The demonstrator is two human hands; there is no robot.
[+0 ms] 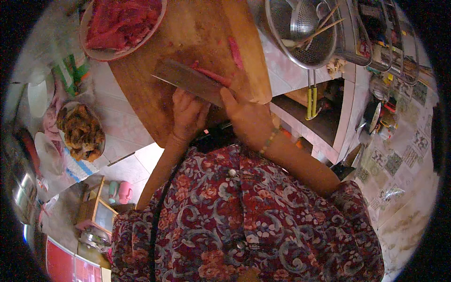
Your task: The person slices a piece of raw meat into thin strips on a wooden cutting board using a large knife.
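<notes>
My right hand (239, 109) grips a cleaver (192, 79) near its handle end, thumb along the blade; the handle is hidden by the hand. The broad blade lies slanted over a thick wooden cutting board (197, 24). Just on the near side of the blade, my left hand (188, 107) rests with curled fingers; whether something is under them cannot be seen. A thin strip of red meat (213, 75) lies along the blade's far side, and another strip (236, 53) lies further right on the board. A bowl of raw red meat (84, 42) stands at the board's far left edge.
On the left, a plate of browned food (81, 132) stands on the tiled counter (116, 120) by a blue and white cloth (79, 169). A metal colander (312, 65) with a ladle and chopsticks stands at the upper right, above yellow-handled tongs or scissors (312, 102). Wire racks (366, 56) are beyond.
</notes>
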